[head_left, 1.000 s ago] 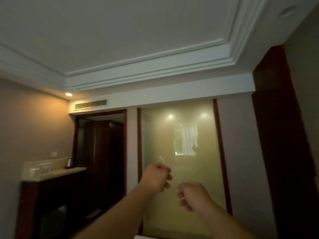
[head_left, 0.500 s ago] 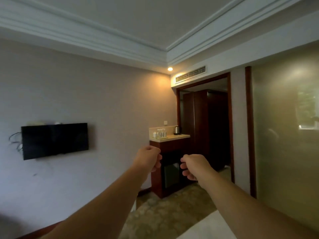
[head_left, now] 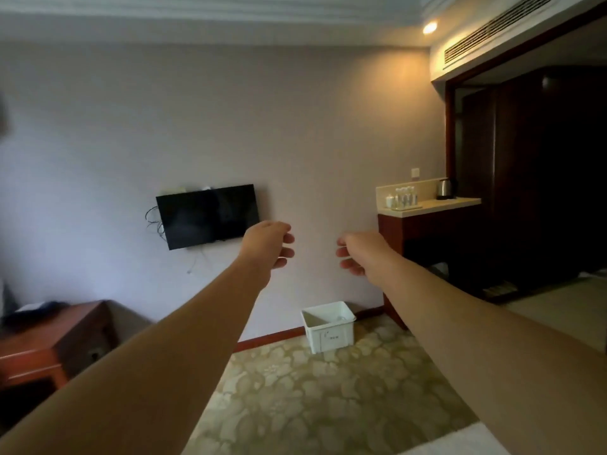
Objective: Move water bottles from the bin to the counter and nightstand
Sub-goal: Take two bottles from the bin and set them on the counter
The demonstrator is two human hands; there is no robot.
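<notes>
A white plastic bin (head_left: 328,326) stands on the carpet against the far wall; what it holds is hidden from here. Several small water bottles (head_left: 404,198) stand in a row on the pale counter (head_left: 450,202) at the right, beside a metal kettle (head_left: 444,188). Both my arms reach out in front of me at chest height, well above the bin. My left hand (head_left: 267,244) and my right hand (head_left: 359,254) hang with loosely curled fingers and hold nothing. A gap of bare wall shows between them.
A black television (head_left: 207,215) hangs on the wall left of my hands. A reddish wooden desk (head_left: 52,343) with dark items on it stands at the lower left. A dark doorway and wardrobe (head_left: 538,178) fill the right. Patterned carpet (head_left: 328,405) covers the floor.
My view has swung left and down, from the glass panel and ceiling to the television wall and the bin. My fists have loosened and my hands have moved apart.
</notes>
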